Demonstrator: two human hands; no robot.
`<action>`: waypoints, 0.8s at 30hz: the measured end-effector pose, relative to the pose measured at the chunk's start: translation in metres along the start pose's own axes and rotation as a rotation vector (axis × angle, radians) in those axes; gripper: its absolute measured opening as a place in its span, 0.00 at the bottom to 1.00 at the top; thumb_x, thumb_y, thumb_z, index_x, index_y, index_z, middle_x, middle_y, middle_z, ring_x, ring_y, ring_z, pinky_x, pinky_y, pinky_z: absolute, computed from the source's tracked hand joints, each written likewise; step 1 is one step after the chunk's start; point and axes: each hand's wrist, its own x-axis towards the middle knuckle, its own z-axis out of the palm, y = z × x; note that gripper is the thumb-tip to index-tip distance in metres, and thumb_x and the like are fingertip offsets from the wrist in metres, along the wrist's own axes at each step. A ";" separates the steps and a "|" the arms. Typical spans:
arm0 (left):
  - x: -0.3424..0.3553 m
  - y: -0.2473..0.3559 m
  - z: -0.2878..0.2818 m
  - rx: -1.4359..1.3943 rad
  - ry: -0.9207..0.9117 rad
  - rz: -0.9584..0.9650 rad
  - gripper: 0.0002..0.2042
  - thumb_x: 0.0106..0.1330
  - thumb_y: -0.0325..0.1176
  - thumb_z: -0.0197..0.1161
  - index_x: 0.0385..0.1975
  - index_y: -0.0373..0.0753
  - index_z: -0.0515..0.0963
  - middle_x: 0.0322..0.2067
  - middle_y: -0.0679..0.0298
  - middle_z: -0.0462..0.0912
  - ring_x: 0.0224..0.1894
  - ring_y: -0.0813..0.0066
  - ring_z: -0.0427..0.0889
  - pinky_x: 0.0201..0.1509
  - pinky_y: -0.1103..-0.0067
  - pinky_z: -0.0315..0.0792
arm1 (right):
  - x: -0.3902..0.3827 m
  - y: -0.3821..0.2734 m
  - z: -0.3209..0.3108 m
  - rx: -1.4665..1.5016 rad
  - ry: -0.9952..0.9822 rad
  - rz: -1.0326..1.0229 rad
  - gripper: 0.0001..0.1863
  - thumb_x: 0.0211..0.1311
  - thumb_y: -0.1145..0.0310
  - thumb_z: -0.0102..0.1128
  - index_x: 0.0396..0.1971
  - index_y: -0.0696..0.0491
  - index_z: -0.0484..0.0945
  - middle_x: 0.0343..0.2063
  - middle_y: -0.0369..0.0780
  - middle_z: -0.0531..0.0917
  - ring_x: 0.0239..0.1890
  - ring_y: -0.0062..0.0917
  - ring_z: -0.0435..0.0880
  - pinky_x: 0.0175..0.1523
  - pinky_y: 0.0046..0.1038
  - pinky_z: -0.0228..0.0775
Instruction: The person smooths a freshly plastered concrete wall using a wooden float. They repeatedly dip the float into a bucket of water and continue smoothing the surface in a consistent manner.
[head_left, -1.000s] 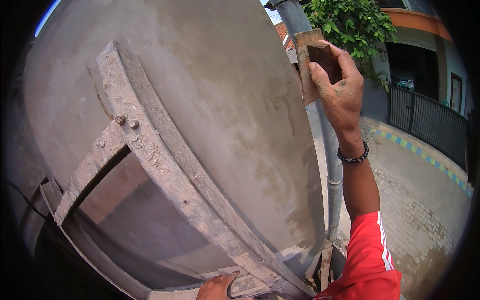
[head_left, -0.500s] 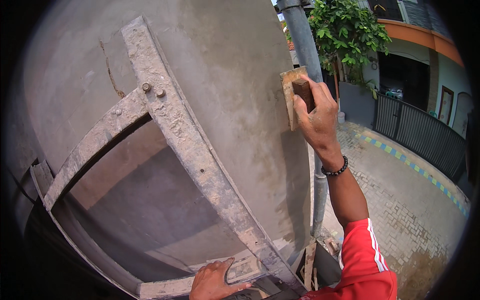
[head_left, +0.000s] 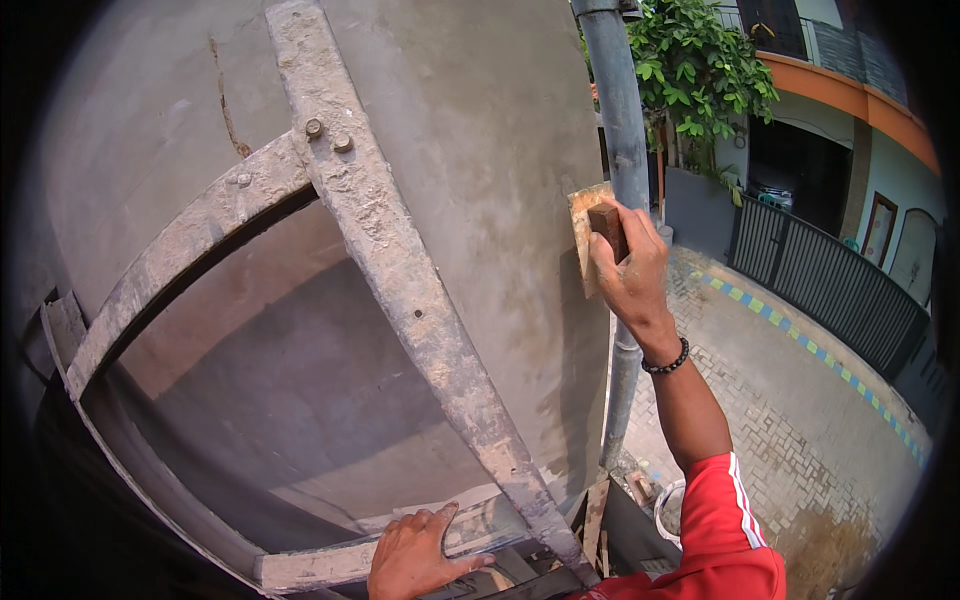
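Note:
My right hand (head_left: 632, 262) grips the dark wooden handle (head_left: 608, 230) of a float with a pale, stained board (head_left: 585, 235), held against the right edge of a grey plastered wall (head_left: 500, 200) beside a grey vertical pipe (head_left: 618, 120). At lower middle my left hand (head_left: 418, 555) rests with fingers spread on the bottom rail (head_left: 310, 568) of a plaster-caked frame. Its long diagonal beam (head_left: 430, 330) carries two bolts near the top, joined there to a curved brace (head_left: 180, 240).
Below right are a paved lane (head_left: 760, 430), a white bucket (head_left: 672, 512), partly hidden, and boards (head_left: 596, 500). Across the lane stand a dark gate (head_left: 820, 280), a leafy tree (head_left: 690, 70) and a house with an orange band (head_left: 840, 85). The pipe runs along the wall's corner.
My right hand and the float have moved down along the wall's edge. The view has shifted too, with the frame's top higher in the picture. My left hand stays at the bottom rail.

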 end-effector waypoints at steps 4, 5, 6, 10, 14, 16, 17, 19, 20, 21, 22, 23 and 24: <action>-0.002 0.000 -0.002 0.007 -0.010 -0.022 0.51 0.46 0.72 0.70 0.64 0.38 0.74 0.56 0.44 0.80 0.60 0.45 0.78 0.66 0.59 0.68 | 0.105 -0.028 -0.005 -0.057 0.259 -0.173 0.20 0.60 0.69 0.60 0.52 0.60 0.79 0.39 0.48 0.82 0.40 0.41 0.84 0.48 0.38 0.77; -0.004 0.000 -0.001 0.008 0.040 0.011 0.48 0.48 0.69 0.70 0.63 0.37 0.74 0.56 0.44 0.80 0.58 0.44 0.78 0.64 0.58 0.69 | 0.129 -0.031 -0.003 -0.086 0.268 -0.208 0.19 0.60 0.67 0.59 0.51 0.58 0.79 0.39 0.49 0.82 0.40 0.43 0.84 0.48 0.41 0.77; -0.006 0.002 0.001 0.009 0.086 0.051 0.45 0.50 0.65 0.71 0.62 0.37 0.75 0.55 0.43 0.80 0.57 0.43 0.79 0.63 0.57 0.70 | 0.148 -0.028 -0.001 -0.099 0.281 -0.261 0.19 0.60 0.67 0.59 0.50 0.57 0.79 0.38 0.50 0.82 0.40 0.44 0.83 0.48 0.43 0.76; -0.009 -0.001 0.007 0.003 0.114 0.088 0.40 0.53 0.59 0.72 0.61 0.35 0.74 0.56 0.42 0.79 0.57 0.42 0.78 0.62 0.57 0.71 | 0.121 -0.021 0.027 -0.117 0.208 -0.202 0.20 0.57 0.71 0.60 0.52 0.57 0.78 0.36 0.49 0.80 0.39 0.45 0.82 0.47 0.44 0.76; -0.012 -0.005 0.012 0.045 0.102 0.115 0.39 0.55 0.55 0.73 0.61 0.35 0.74 0.58 0.43 0.78 0.59 0.43 0.77 0.63 0.58 0.71 | -0.019 0.014 0.041 -0.092 -0.006 -0.101 0.27 0.55 0.76 0.60 0.58 0.60 0.75 0.36 0.47 0.76 0.40 0.41 0.79 0.48 0.42 0.74; -0.008 -0.002 0.008 0.061 0.080 0.110 0.38 0.55 0.55 0.72 0.61 0.34 0.74 0.58 0.43 0.78 0.59 0.43 0.77 0.64 0.58 0.71 | -0.033 0.035 0.034 -0.120 0.051 -0.150 0.27 0.56 0.76 0.60 0.59 0.60 0.74 0.36 0.47 0.75 0.40 0.40 0.79 0.48 0.41 0.74; -0.008 0.000 0.007 0.057 0.086 0.117 0.38 0.55 0.55 0.72 0.61 0.34 0.74 0.58 0.43 0.78 0.60 0.43 0.77 0.64 0.58 0.70 | -0.035 0.039 0.031 -0.129 0.085 -0.170 0.27 0.57 0.75 0.60 0.60 0.60 0.74 0.36 0.46 0.75 0.39 0.40 0.79 0.48 0.41 0.73; -0.008 0.001 0.003 0.057 0.104 0.117 0.38 0.55 0.54 0.73 0.61 0.34 0.74 0.58 0.44 0.78 0.60 0.43 0.76 0.65 0.58 0.70 | 0.005 0.016 0.030 -0.074 0.144 -0.093 0.25 0.59 0.74 0.60 0.58 0.61 0.75 0.36 0.46 0.75 0.40 0.40 0.78 0.48 0.41 0.73; -0.008 0.002 0.001 0.037 0.084 0.102 0.38 0.55 0.54 0.72 0.62 0.35 0.74 0.58 0.44 0.78 0.61 0.43 0.76 0.65 0.58 0.69 | 0.030 0.003 0.032 -0.086 0.153 -0.091 0.24 0.59 0.74 0.60 0.58 0.61 0.75 0.36 0.46 0.75 0.40 0.40 0.78 0.48 0.42 0.73; -0.009 0.004 -0.001 0.018 0.065 0.088 0.39 0.55 0.55 0.72 0.62 0.35 0.74 0.58 0.44 0.78 0.61 0.43 0.76 0.65 0.58 0.69 | 0.047 -0.007 0.037 -0.098 0.164 -0.090 0.24 0.60 0.74 0.60 0.57 0.62 0.75 0.36 0.46 0.75 0.40 0.40 0.78 0.48 0.42 0.72; -0.009 0.004 -0.002 0.000 0.049 0.071 0.39 0.55 0.55 0.72 0.62 0.35 0.73 0.59 0.44 0.78 0.61 0.43 0.75 0.66 0.59 0.69 | 0.054 -0.016 0.047 -0.027 0.199 -0.090 0.25 0.58 0.74 0.60 0.57 0.61 0.75 0.36 0.45 0.75 0.41 0.39 0.77 0.47 0.41 0.71; -0.009 0.001 -0.002 -0.004 0.059 0.070 0.39 0.54 0.55 0.72 0.62 0.35 0.73 0.59 0.44 0.78 0.61 0.43 0.75 0.66 0.59 0.68 | 0.049 -0.021 0.054 -0.033 0.148 -0.138 0.25 0.57 0.74 0.60 0.57 0.61 0.74 0.36 0.44 0.75 0.40 0.38 0.77 0.47 0.40 0.70; -0.010 -0.001 0.002 -0.017 0.061 0.072 0.39 0.54 0.55 0.72 0.63 0.35 0.73 0.59 0.44 0.78 0.61 0.43 0.75 0.66 0.58 0.68 | 0.031 -0.026 0.060 -0.046 0.087 -0.186 0.26 0.56 0.74 0.60 0.58 0.61 0.74 0.36 0.44 0.75 0.40 0.38 0.77 0.46 0.40 0.70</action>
